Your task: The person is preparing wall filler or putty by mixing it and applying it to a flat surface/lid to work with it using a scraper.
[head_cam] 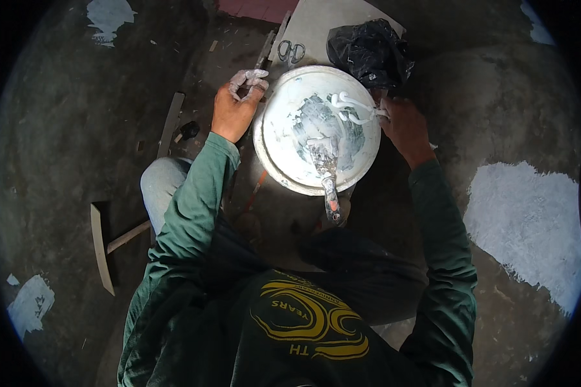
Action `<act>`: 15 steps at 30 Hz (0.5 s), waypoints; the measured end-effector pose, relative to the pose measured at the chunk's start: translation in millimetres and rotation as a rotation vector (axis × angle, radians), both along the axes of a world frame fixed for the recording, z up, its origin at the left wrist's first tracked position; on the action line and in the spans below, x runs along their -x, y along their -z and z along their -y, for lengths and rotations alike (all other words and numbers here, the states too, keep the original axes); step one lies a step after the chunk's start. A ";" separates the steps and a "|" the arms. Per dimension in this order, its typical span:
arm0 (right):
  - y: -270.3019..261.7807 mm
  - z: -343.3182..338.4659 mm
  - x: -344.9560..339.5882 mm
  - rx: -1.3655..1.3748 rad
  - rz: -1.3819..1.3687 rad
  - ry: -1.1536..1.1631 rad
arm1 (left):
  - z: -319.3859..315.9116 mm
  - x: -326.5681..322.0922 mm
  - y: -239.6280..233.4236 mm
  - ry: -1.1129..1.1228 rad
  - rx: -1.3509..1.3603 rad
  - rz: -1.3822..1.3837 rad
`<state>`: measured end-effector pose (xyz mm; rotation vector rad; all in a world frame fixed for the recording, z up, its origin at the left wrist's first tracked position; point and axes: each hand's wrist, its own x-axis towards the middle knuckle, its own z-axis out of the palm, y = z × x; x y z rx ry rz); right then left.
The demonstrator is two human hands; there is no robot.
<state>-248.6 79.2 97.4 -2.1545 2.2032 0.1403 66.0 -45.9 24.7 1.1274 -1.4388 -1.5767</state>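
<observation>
A round white lid or tub (278, 164) stands before me, its top smeared with white and grey-green paste. Across its near rim lies a putty knife (330, 181), blade on the paste and handle pointing towards me. My left hand (235, 106) is just off the left rim, its fingers curled with a gap to the thumb and the tips coated white. At the right rim is my right hand (406, 126), fingers drawn together. Thick strands of white paste (353, 104) run from its fingertips over the lid; whatever the fingers may hold is hidden.
Behind the lid a crumpled black plastic bag (368, 51) and scissors (291, 51) rest on a pale board (314, 29). Wood strips (172, 123) and a T-shaped wooden piece (102, 251) lie on the floor to the left. A white patch (525, 227) covers floor at right.
</observation>
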 end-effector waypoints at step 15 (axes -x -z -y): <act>9.7 -11.3 2.6 0.093 0.289 0.105 | -1.4 8.3 -5.1 -0.043 -0.007 -0.068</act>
